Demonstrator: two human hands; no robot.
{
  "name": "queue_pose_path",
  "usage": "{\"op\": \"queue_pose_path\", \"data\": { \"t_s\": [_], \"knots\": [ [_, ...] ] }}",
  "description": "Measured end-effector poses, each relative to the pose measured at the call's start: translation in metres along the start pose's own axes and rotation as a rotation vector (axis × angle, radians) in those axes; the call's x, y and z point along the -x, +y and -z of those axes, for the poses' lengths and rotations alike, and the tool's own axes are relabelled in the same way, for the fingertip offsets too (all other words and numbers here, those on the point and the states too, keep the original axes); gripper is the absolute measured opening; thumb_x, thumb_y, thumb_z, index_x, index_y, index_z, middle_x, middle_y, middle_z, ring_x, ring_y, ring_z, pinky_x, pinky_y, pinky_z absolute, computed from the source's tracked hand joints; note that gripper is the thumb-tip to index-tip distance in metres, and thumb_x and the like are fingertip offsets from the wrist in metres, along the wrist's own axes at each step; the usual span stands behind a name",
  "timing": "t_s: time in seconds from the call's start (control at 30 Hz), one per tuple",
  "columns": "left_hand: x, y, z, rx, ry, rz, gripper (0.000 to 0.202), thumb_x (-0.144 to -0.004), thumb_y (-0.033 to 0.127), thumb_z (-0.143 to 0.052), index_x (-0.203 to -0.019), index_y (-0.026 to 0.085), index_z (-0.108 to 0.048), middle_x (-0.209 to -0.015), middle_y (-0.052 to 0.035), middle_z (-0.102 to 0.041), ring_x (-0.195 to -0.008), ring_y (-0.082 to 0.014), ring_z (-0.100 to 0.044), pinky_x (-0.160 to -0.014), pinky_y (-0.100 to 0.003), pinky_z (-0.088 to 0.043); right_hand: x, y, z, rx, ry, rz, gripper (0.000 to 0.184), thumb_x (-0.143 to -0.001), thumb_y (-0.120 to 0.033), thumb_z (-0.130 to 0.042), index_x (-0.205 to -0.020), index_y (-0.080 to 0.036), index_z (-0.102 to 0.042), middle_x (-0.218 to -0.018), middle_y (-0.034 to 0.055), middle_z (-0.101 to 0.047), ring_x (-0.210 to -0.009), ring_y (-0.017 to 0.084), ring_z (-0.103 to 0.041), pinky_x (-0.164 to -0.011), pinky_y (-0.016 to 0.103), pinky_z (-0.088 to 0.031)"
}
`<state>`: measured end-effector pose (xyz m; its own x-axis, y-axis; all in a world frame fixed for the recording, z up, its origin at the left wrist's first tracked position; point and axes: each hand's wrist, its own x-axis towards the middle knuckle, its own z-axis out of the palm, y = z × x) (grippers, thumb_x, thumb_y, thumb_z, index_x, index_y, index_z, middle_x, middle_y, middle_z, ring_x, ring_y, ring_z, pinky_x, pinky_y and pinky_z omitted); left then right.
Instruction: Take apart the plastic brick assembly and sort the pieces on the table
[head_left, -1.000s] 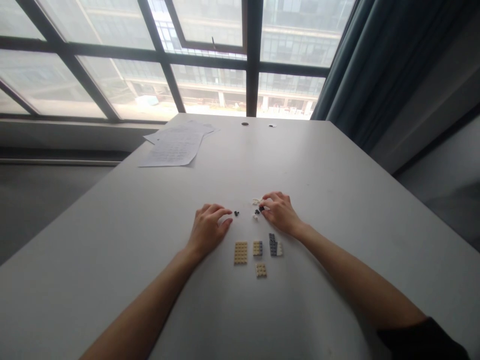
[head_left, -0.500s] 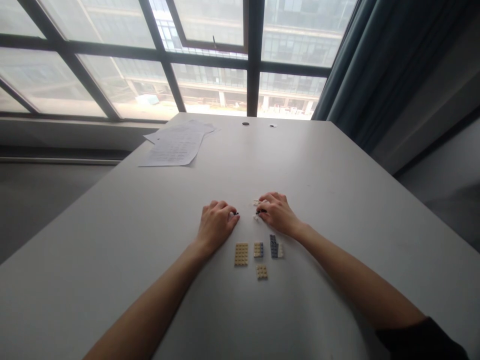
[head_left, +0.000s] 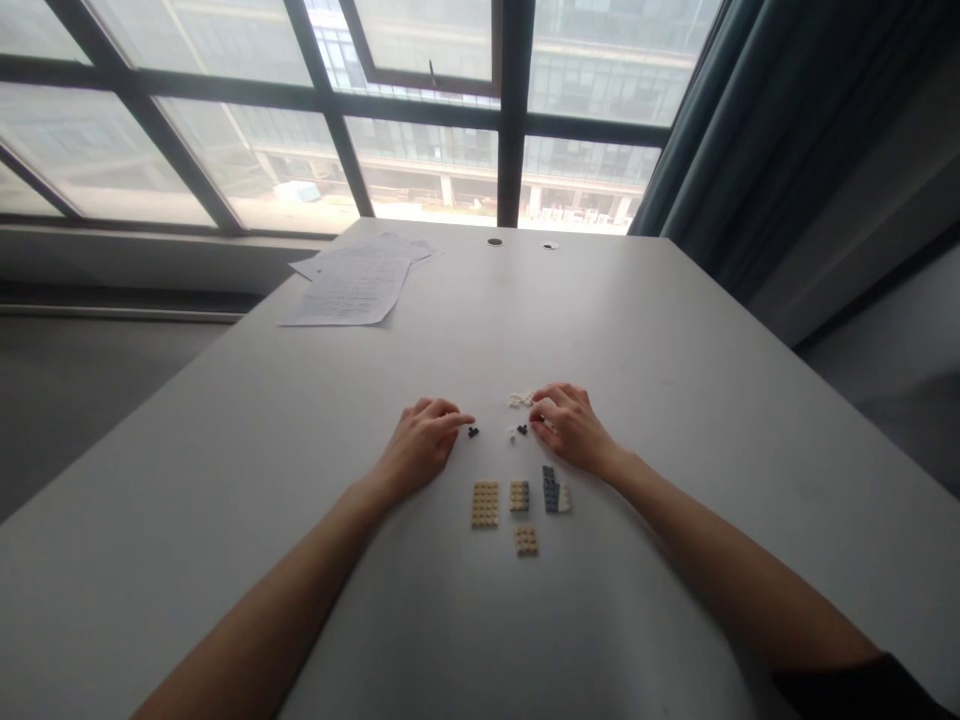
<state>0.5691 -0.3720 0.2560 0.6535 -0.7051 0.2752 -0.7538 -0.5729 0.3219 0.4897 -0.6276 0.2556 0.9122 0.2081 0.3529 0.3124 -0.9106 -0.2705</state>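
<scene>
My left hand [head_left: 425,435] rests on the table with its fingers apart, the index finger stretched out just above a small black piece [head_left: 473,432]. My right hand [head_left: 568,422] is curled loosely beside a second black piece [head_left: 522,429], fingers apart with nothing visible between them. Small white pieces [head_left: 519,400] lie by its fingertips, and another white piece [head_left: 512,435] sits left of the black one. Nearer to me are a large tan brick plate [head_left: 485,504], a tan and grey-blue plate [head_left: 519,496], a dark grey plate [head_left: 550,490] touching a white one [head_left: 564,498], and a smaller tan plate [head_left: 526,540].
Printed paper sheets [head_left: 349,285] lie at the far left of the white table [head_left: 600,330]. Two round cable holes [head_left: 495,242] are near its far edge. Beyond stand a framed window [head_left: 420,160] and a dark blue curtain [head_left: 720,130].
Both hands have let go of the small black pieces, which now lie uncovered on the table. My left hand has drawn slightly left, my right hand slightly right.
</scene>
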Motion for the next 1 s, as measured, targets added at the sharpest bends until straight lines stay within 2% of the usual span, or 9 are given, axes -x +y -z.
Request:
{"op": "queue_pose_path", "data": {
  "t_s": [0.13,0.33,0.5,0.67,0.87,1.0],
  "knots": [
    [0.002,-0.001,-0.002,0.002,-0.005,-0.025,0.026,-0.088,0.022,-0.05,-0.105,0.029,-0.068,-0.104,-0.0037,-0.064,-0.098,-0.0218,-0.05,-0.089,-0.038,-0.039,0.001,0.004,-0.002,-0.016,-0.019,0.041,0.023,-0.082,-0.013,-0.061,-0.101,-0.025,-0.067,-0.117,0.0051,-0.06,-0.113,0.024,-0.046,-0.096,0.042,-0.031],
    [0.003,0.005,0.0,0.009,-0.004,-0.01,0.019,-0.087,0.028,-0.053,-0.088,0.026,-0.071,-0.099,-0.0033,-0.066,-0.097,-0.0216,-0.052,-0.087,-0.037,-0.038,0.002,-0.003,-0.004,-0.017,-0.036,0.068,0.007,-0.084,-0.02,-0.063,-0.088,-0.023,-0.068,-0.117,0.0053,-0.06,-0.115,0.024,-0.045,-0.097,0.043,-0.031],
    [0.003,0.006,0.0,0.022,0.007,-0.001,0.016,-0.085,0.03,-0.055,-0.088,0.025,-0.07,-0.099,-0.0032,-0.066,-0.097,-0.0213,-0.052,-0.086,-0.037,-0.037,0.005,-0.003,-0.002,-0.038,-0.042,0.065,0.001,-0.083,-0.022,-0.066,-0.083,-0.022,-0.067,-0.117,0.0058,-0.06,-0.116,0.025,-0.045,-0.097,0.044,-0.031],
    [0.002,0.007,-0.001,0.02,-0.003,-0.016,0.018,-0.087,0.029,-0.054,-0.081,0.025,-0.071,-0.097,-0.0025,-0.067,-0.096,-0.0213,-0.052,-0.086,-0.037,-0.036,0.007,-0.003,-0.004,-0.061,-0.027,0.048,0.005,-0.084,-0.019,-0.064,-0.081,-0.022,-0.067,-0.114,0.0047,-0.061,-0.114,0.023,-0.046,-0.098,0.043,-0.031],
    [0.003,0.012,-0.002,0.027,-0.001,0.001,0.019,-0.087,0.028,-0.052,-0.082,0.023,-0.069,-0.097,-0.0036,-0.068,-0.096,-0.0224,-0.053,-0.086,-0.039,-0.036,0.009,-0.006,-0.006,-0.065,-0.006,0.03,0.004,-0.082,-0.02,-0.065,-0.085,-0.022,-0.067,-0.116,0.0059,-0.06,-0.115,0.024,-0.046,-0.099,0.044,-0.03],
    [0.003,0.017,0.0,0.183,0.034,0.064,0.016,-0.084,0.029,-0.055,-0.08,0.023,-0.069,-0.093,-0.004,-0.067,-0.094,-0.0219,-0.054,-0.089,-0.038,-0.037,0.008,-0.01,-0.008,-0.084,-0.012,0.026,0.005,-0.084,-0.02,-0.063,-0.083,-0.022,-0.067,-0.115,0.0061,-0.06,-0.114,0.024,-0.046,-0.098,0.045,-0.03]
  ]
}}
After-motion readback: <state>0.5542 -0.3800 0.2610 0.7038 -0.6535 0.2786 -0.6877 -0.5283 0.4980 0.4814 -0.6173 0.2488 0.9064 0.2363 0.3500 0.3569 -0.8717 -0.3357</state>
